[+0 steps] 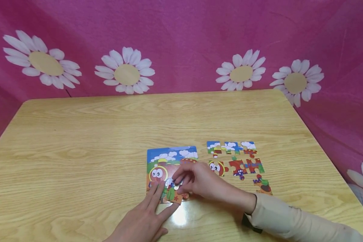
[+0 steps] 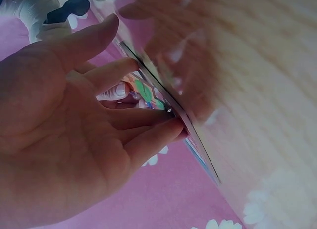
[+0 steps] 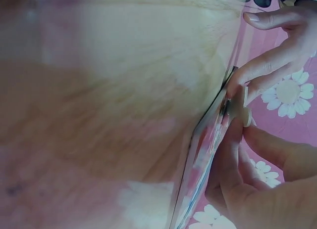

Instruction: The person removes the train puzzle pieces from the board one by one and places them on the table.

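A picture board (image 1: 149,155) with a cartoon scene lies on the table. My right hand (image 1: 204,181) pinches a jigsaw puzzle piece (image 1: 174,197) between thumb and fingers over the board's lower part; the piece is orange with a green shape and a red star. In the right wrist view this piece (image 3: 245,103) stands tilted above the board's surface. My left hand (image 1: 143,213) rests its straight fingertips on the board's lower left, one finger close to the piece's lower edge. The left wrist view shows the left palm (image 2: 74,135) with fingers extended onto the board. The right fingers hide the board's right side.
Right of the board lie several loose puzzle pieces in rows, among them one with eyes (image 1: 216,168) and a brown-and-green one (image 1: 263,187) near the right sleeve (image 1: 287,213). The wooden table (image 1: 78,151) meets a pink flowered cloth (image 1: 181,40) at its back edge.
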Demonstrator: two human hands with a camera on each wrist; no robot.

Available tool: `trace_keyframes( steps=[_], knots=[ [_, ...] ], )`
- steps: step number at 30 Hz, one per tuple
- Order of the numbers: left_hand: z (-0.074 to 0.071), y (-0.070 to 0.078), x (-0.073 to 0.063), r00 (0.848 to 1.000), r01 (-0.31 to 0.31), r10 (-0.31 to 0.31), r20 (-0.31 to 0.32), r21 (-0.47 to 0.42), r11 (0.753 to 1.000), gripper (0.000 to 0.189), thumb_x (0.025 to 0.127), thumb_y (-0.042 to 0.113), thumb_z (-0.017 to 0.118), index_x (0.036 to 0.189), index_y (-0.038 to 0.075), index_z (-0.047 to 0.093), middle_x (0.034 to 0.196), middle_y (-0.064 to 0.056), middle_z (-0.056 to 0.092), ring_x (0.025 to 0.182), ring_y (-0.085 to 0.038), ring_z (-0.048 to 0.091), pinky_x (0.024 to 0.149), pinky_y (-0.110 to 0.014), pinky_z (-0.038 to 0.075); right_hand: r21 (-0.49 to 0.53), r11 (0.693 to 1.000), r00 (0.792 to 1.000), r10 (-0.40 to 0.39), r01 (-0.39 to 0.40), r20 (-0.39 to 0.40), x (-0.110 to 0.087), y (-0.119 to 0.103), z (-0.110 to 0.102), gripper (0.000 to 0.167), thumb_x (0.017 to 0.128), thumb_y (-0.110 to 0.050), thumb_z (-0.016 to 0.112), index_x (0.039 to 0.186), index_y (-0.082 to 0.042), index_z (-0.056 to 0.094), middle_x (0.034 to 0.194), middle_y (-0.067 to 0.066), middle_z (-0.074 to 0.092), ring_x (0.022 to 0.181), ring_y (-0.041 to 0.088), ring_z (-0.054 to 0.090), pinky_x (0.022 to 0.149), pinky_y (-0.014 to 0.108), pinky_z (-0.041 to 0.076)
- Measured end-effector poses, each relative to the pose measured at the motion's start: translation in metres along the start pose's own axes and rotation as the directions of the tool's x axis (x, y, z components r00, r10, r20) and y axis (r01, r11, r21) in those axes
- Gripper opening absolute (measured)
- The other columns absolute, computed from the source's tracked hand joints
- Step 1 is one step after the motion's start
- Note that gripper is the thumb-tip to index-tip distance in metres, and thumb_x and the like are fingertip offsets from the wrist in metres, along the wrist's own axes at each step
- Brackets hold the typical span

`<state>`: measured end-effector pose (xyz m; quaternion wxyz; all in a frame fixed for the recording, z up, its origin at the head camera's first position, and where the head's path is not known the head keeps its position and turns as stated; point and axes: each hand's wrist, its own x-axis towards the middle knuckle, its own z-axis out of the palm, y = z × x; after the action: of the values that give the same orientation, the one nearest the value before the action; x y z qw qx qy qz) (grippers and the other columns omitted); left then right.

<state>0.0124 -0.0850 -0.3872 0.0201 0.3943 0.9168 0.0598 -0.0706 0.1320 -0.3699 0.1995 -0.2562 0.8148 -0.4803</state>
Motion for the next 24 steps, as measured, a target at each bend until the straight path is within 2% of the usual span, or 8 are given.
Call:
trace_keyframes(
  steps=[6,11,19,24],
  knots=[
    [0.000,0.000,-0.001,1.000,0.003,-0.003,-0.006,-0.012,1.000,0.063,0.084,0.037,0.075,0.141,0.021,0.055,0.147,-0.035,0.031,0.137,-0.046,0.032,0.078,-0.030,0.056,0.049,0.997,0.998,0.057,-0.058,0.017,-0.001,0.000,-0.009,0.016,0.079,0.004,0.078,0.093,-0.001,0.072,0.083,0.003,0.070,0.069,0.007,0.066,0.063,0.024,0.055],
    [-0.001,0.000,-0.001,1.000,0.018,-0.017,0.021,-0.050,0.999,0.062,0.085,0.037,0.074,0.142,0.021,0.053,0.148,-0.035,0.031,0.138,-0.046,0.031,0.081,-0.032,0.056,0.064,0.995,0.997,0.075,-0.076,0.010,-0.007,0.001,-0.029,0.015,0.079,0.004,0.077,0.092,0.000,0.073,0.084,0.004,0.072,0.072,0.013,0.068,0.066,0.027,0.056],
    [-0.001,-0.001,-0.002,1.000,0.015,-0.014,0.011,-0.083,0.996,0.062,0.086,0.034,0.074,0.143,0.020,0.053,0.148,-0.036,0.030,0.138,-0.047,0.030,0.082,-0.032,0.055,-0.001,0.997,0.997,0.078,-0.078,-0.008,-0.029,0.012,-0.069,0.013,0.079,0.006,0.077,0.088,-0.002,0.071,0.085,0.005,0.072,0.074,0.015,0.069,0.069,0.028,0.057],
    [-0.001,-0.001,-0.001,1.000,0.022,-0.020,0.021,-0.085,0.996,0.062,0.086,0.033,0.074,0.143,0.021,0.053,0.148,-0.035,0.030,0.139,-0.047,0.029,0.083,-0.033,0.055,-0.054,0.992,0.993,0.111,-0.113,-0.034,-0.048,0.021,-0.086,0.012,0.079,0.004,0.077,0.086,-0.003,0.070,0.082,0.004,0.071,0.073,0.014,0.068,0.067,0.027,0.056]
  ],
)
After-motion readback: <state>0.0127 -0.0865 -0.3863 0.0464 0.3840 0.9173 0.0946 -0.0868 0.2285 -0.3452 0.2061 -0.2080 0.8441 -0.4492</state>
